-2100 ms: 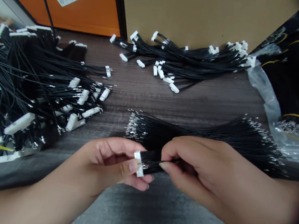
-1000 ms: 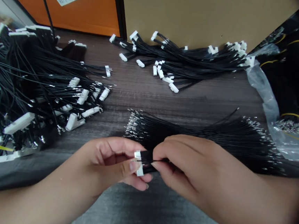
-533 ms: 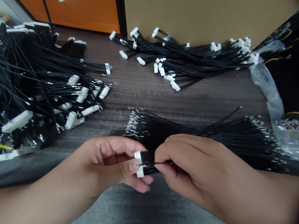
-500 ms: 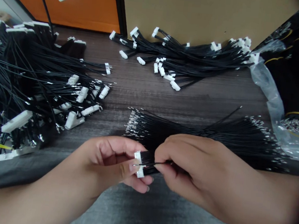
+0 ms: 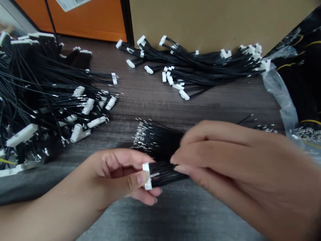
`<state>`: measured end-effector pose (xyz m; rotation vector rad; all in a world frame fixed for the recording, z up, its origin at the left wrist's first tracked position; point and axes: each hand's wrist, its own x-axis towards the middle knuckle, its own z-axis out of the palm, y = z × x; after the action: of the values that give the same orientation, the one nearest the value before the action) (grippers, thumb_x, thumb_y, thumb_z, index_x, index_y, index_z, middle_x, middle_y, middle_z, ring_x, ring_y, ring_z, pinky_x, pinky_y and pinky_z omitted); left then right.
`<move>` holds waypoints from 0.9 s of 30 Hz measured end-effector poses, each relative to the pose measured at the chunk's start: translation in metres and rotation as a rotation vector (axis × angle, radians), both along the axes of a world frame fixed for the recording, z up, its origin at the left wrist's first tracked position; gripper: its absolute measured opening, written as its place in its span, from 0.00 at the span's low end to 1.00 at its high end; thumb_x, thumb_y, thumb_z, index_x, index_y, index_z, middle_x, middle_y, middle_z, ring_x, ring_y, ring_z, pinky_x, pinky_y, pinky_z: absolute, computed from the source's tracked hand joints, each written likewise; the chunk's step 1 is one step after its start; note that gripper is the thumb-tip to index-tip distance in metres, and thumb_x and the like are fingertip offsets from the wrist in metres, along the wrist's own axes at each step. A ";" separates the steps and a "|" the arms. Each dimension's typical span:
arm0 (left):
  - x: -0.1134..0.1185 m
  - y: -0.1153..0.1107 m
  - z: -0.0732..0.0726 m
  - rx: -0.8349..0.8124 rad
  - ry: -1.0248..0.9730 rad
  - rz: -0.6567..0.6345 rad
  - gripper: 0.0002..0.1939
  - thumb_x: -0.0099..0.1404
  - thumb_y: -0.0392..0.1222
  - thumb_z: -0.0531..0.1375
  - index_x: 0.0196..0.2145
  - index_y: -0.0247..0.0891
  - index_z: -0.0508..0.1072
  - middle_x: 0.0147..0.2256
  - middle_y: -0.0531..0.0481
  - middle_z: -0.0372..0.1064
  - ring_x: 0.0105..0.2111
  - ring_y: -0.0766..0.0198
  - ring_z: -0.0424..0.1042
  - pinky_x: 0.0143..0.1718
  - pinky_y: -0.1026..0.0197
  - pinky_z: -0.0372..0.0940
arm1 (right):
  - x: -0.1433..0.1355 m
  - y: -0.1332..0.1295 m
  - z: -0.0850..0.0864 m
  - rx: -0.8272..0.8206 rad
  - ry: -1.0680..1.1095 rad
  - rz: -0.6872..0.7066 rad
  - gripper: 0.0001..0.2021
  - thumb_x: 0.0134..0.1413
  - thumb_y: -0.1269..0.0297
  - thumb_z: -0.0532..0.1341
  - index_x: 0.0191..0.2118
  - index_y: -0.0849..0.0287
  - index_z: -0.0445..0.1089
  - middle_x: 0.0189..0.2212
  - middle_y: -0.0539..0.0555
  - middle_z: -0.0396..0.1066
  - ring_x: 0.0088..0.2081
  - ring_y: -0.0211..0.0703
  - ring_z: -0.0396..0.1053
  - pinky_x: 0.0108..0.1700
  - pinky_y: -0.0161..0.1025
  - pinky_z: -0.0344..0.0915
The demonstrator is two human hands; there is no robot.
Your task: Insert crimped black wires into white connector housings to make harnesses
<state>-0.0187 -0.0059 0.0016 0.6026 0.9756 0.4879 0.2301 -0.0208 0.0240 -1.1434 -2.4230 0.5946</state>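
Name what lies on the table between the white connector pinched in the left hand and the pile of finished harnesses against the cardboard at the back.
The head view shows a fanned bundle of loose black wires with metal tips, then bare dark table up to the harness pile. The left hand pinches the white connector.

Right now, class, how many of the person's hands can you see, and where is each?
2. The left hand pinches a white connector at lower centre. The right hand is beside it, over the loose black wires, fingertips at the connector's wires.

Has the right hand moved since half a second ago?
Yes. The right hand has lifted up and away from the white connector, now covering more of the loose wire bundle on the table.
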 end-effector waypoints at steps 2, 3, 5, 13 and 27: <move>-0.002 0.000 -0.001 0.003 -0.018 -0.015 0.05 0.62 0.41 0.81 0.36 0.43 0.91 0.31 0.52 0.88 0.33 0.65 0.86 0.35 0.73 0.78 | 0.004 0.000 0.002 0.100 -0.023 0.095 0.19 0.76 0.72 0.54 0.32 0.55 0.75 0.36 0.48 0.74 0.31 0.35 0.68 0.31 0.36 0.62; -0.003 0.000 -0.002 0.006 -0.025 -0.026 0.05 0.63 0.41 0.80 0.37 0.43 0.91 0.32 0.52 0.89 0.34 0.65 0.86 0.35 0.73 0.78 | 0.004 0.000 0.001 0.144 -0.025 0.154 0.21 0.74 0.75 0.54 0.27 0.56 0.73 0.33 0.48 0.73 0.30 0.34 0.66 0.31 0.37 0.61; -0.005 -0.002 -0.004 0.010 -0.025 -0.024 0.05 0.63 0.41 0.80 0.37 0.44 0.91 0.32 0.52 0.89 0.34 0.64 0.87 0.36 0.73 0.78 | 0.001 0.000 -0.001 0.166 -0.046 0.191 0.22 0.69 0.80 0.54 0.23 0.57 0.68 0.28 0.48 0.70 0.27 0.33 0.64 0.28 0.37 0.58; -0.006 -0.007 -0.013 0.053 -0.036 0.032 0.05 0.64 0.42 0.80 0.39 0.47 0.91 0.33 0.53 0.90 0.35 0.60 0.90 0.37 0.71 0.81 | -0.005 0.002 -0.005 -0.067 -0.051 0.105 0.19 0.71 0.77 0.51 0.29 0.54 0.71 0.25 0.47 0.67 0.22 0.33 0.63 0.22 0.35 0.54; -0.004 -0.007 -0.017 0.053 -0.071 0.022 0.05 0.65 0.42 0.79 0.39 0.46 0.91 0.33 0.53 0.90 0.33 0.64 0.89 0.36 0.73 0.80 | -0.010 0.001 -0.018 0.143 -0.047 0.255 0.17 0.53 0.88 0.53 0.27 0.56 0.66 0.28 0.48 0.68 0.30 0.38 0.63 0.35 0.39 0.63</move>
<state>-0.0231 -0.0128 -0.0152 0.6186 0.9051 0.5529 0.2204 -0.0202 0.0057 -0.8068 -2.6252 0.4643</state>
